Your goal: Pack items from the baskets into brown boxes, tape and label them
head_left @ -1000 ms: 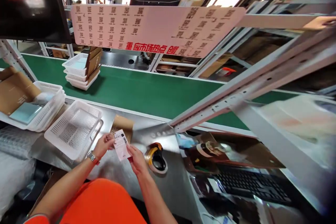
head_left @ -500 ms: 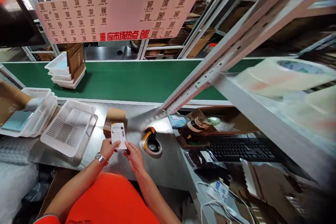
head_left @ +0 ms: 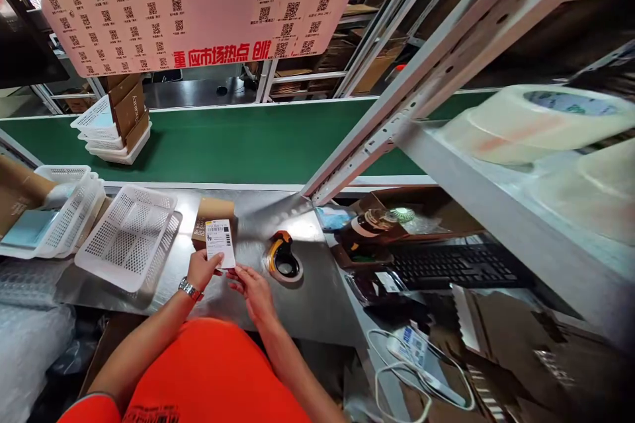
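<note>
Sign: hangs above the belt, covered in rows of QR codes, with a line of red Chinese characters along its lower edge.
Belt: green, runs left to right beyond the table, mostly open apart from a stack of baskets at its left end.
Table: steel, with bare room in front of you and to your right up to its edge.
Basket: white, perforated, just left of your hands.
Box: small, brown cardboard, lying directly behind the label.
Tape dispenser: just right of your hands, apart from them.
Label: a white slip held above the table, long axis pointing away from you toward the box, printed face up. It has a barcode, and the print is too small to read.
Left hand: your grip pinches the label's lower left corner.
Right hand: fingertips are at the label's lower edge. You cannot tell whether this grip is closed on it.
</note>
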`<state>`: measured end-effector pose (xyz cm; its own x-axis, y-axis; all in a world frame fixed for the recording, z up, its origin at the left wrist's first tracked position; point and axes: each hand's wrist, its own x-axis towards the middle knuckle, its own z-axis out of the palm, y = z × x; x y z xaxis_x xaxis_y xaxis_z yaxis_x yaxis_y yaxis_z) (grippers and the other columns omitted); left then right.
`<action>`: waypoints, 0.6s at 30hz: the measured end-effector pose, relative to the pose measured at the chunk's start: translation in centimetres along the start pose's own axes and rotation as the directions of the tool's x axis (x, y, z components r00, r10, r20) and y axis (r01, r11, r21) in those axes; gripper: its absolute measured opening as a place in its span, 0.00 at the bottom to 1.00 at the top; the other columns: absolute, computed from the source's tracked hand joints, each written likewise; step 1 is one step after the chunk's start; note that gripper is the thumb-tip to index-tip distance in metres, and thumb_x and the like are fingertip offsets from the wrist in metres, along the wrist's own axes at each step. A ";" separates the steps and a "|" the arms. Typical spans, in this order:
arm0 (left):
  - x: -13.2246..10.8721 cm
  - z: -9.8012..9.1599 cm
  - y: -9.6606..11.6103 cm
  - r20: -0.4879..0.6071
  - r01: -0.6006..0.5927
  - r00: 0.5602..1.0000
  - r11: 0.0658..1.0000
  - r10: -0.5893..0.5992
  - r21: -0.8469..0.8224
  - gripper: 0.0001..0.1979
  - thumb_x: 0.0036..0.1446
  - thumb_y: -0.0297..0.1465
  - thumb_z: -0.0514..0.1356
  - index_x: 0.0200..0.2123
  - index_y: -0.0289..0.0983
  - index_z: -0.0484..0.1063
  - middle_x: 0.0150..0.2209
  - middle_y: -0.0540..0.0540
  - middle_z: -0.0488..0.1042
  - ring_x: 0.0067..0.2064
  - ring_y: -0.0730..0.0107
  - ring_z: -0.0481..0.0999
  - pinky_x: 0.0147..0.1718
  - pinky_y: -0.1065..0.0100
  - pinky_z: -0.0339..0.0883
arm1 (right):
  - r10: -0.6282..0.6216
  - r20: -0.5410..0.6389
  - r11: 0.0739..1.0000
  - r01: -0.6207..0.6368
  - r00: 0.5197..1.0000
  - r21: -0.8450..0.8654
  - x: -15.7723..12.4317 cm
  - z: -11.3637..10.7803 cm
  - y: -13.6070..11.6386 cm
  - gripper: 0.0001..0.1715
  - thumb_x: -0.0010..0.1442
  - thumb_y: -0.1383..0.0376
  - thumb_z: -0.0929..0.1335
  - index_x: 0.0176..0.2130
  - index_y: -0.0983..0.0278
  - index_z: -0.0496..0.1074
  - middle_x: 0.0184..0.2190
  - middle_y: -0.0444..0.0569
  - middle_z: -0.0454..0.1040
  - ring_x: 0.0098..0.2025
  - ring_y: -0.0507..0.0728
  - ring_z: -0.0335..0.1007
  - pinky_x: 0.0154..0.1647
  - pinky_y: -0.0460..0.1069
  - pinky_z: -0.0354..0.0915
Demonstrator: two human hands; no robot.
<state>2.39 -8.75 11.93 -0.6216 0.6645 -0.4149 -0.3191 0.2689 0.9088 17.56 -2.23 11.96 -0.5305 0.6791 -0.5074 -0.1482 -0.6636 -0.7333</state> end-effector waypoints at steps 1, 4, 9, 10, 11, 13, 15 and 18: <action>0.0 0.1 0.0 0.002 0.005 1.000 1.000 -0.005 0.000 0.17 0.54 0.41 0.76 0.38 0.32 0.85 0.36 0.38 0.86 0.31 0.64 0.83 0.27 0.67 0.80 | -0.006 -0.009 1.000 0.006 1.000 -0.004 0.1 -0.1 0.0 0.30 0.40 0.48 0.87 0.37 0.63 0.86 0.35 0.52 0.87 0.39 0.60 0.82 0.35 0.49 0.75; 0.0 0.3 0.1 0.006 0.024 1.000 1.000 -0.023 -0.014 0.17 0.54 0.40 0.77 0.38 0.33 0.84 0.36 0.39 0.86 0.31 0.65 0.83 0.27 0.67 0.79 | -0.020 -0.019 1.000 0.020 1.000 -0.014 0.2 -0.3 0.0 0.28 0.40 0.49 0.87 0.35 0.62 0.86 0.34 0.52 0.87 0.39 0.60 0.82 0.35 0.50 0.76; 0.2 0.4 0.2 0.019 0.063 0.998 0.998 -0.063 -0.024 0.18 0.53 0.42 0.78 0.39 0.34 0.84 0.36 0.41 0.86 0.31 0.65 0.84 0.26 0.68 0.78 | -0.022 -0.009 0.999 0.022 1.000 -0.032 0.4 -0.5 0.0 0.28 0.39 0.49 0.87 0.36 0.62 0.87 0.35 0.52 0.87 0.40 0.61 0.83 0.36 0.51 0.76; 0.3 0.4 0.2 0.022 0.071 0.997 0.997 -0.070 -0.022 0.19 0.52 0.42 0.78 0.39 0.34 0.84 0.36 0.41 0.86 0.31 0.65 0.84 0.26 0.69 0.77 | -0.024 -0.008 0.999 0.024 1.000 -0.039 0.4 -0.5 0.0 0.28 0.39 0.49 0.87 0.36 0.62 0.87 0.36 0.53 0.88 0.40 0.61 0.83 0.35 0.51 0.75; 0.3 0.4 0.2 0.024 0.077 0.997 0.997 -0.077 -0.019 0.19 0.52 0.43 0.78 0.39 0.35 0.83 0.37 0.41 0.86 0.31 0.64 0.84 0.26 0.69 0.77 | -0.028 -0.008 0.999 0.027 1.000 -0.045 0.5 -0.4 0.1 0.29 0.39 0.48 0.87 0.37 0.62 0.87 0.36 0.53 0.88 0.40 0.61 0.83 0.35 0.51 0.75; 0.5 0.4 0.1 0.033 0.084 0.996 0.996 -0.084 -0.004 0.21 0.53 0.44 0.77 0.39 0.34 0.83 0.38 0.40 0.86 0.32 0.63 0.85 0.26 0.68 0.77 | -0.034 -0.012 0.998 0.034 0.999 -0.057 0.5 -0.4 0.1 0.30 0.38 0.47 0.87 0.37 0.61 0.88 0.36 0.53 0.88 0.40 0.61 0.83 0.35 0.51 0.75; 0.7 0.3 -0.1 0.056 0.081 0.995 0.996 -0.083 0.042 0.22 0.55 0.45 0.76 0.42 0.33 0.82 0.41 0.38 0.86 0.33 0.60 0.86 0.27 0.66 0.78 | -0.041 -0.018 0.997 0.039 0.999 -0.066 0.6 -0.3 0.1 0.32 0.37 0.45 0.87 0.36 0.61 0.88 0.35 0.53 0.88 0.39 0.61 0.83 0.35 0.51 0.74; 0.8 0.1 -0.6 0.042 -0.033 0.999 0.982 0.026 0.186 0.23 0.59 0.42 0.73 0.51 0.34 0.80 0.49 0.33 0.85 0.44 0.52 0.87 0.38 0.58 0.83 | -0.058 -0.037 0.995 0.055 0.998 -0.083 0.8 -0.2 0.1 0.33 0.35 0.42 0.87 0.33 0.62 0.87 0.34 0.53 0.88 0.38 0.60 0.82 0.35 0.50 0.73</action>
<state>2.14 -8.36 11.08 -0.5987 0.7001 -0.3892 -0.1601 0.3715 0.9145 17.29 -1.76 11.39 -0.4896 0.7277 -0.4805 -0.1077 -0.5972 -0.7948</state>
